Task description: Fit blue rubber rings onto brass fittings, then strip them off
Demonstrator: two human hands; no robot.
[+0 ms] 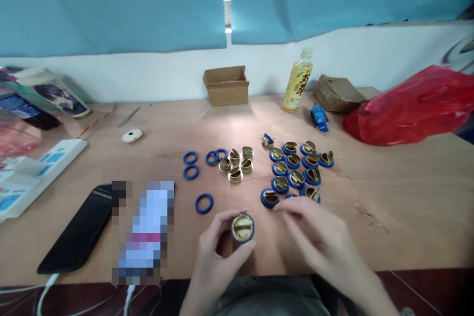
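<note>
My left hand (pixel 225 252) is closed around a round brass-coloured cap (pixel 243 228) with a blue rim, its slotted face turned up, above the table's front edge. My right hand (pixel 318 229) is at the near side of a group of similar caps with blue rings (pixel 296 178). Its thumb and fingertips come together close to the nearest cap (pixel 270 198); what they pinch, if anything, I cannot make out. Several brass-coloured caps without blue rings (pixel 235 174) sit left of that group. Loose blue rings (pixel 196 203) lie further left.
Two phones, one black (pixel 76 232) and one blurred out (pixel 146 232), lie at left beside a white power strip (pixel 48 170). At the back stand a cardboard box (pixel 227 93) and a yellow drink bottle (pixel 297 81). A red plastic bag (pixel 411 108) lies at right.
</note>
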